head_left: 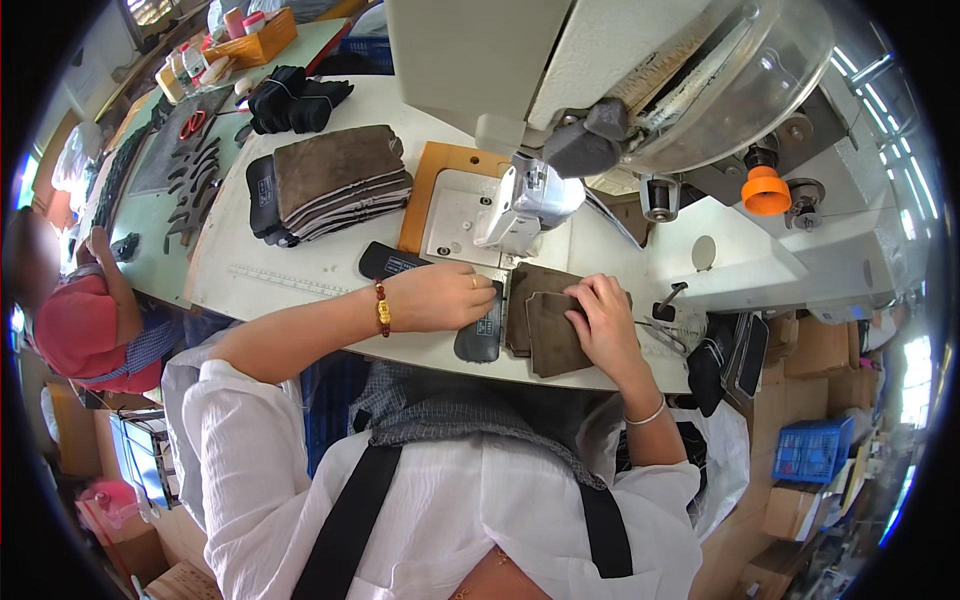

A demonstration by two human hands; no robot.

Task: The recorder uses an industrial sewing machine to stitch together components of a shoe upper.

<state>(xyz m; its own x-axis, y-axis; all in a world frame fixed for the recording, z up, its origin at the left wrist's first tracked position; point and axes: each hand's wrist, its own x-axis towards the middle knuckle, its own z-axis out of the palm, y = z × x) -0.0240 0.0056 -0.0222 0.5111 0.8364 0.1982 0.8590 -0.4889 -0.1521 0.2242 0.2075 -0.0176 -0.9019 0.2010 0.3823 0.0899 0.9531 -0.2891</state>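
Observation:
My left hand (452,297) is closed, its fingertips at the upper end of a dark strap-shaped piece (478,338) with pale printing. My right hand (606,318) rests on a small stack of brown fabric pieces (552,340), with bent fingers and thumb gripping the upper piece. Both lie at the table's near edge, just in front of the sewing machine's presser area (520,215). Another dark printed piece (390,262) lies beyond my left wrist. What sits under my left fingers is partly hidden.
A tall stack of brown pieces (340,175) stands left of the machine's orange-framed plate (428,195), near a tied black bundle (295,100). Scissors (662,332) and dark pieces (725,355) are at the right. A person in red (90,325) sits at the far left.

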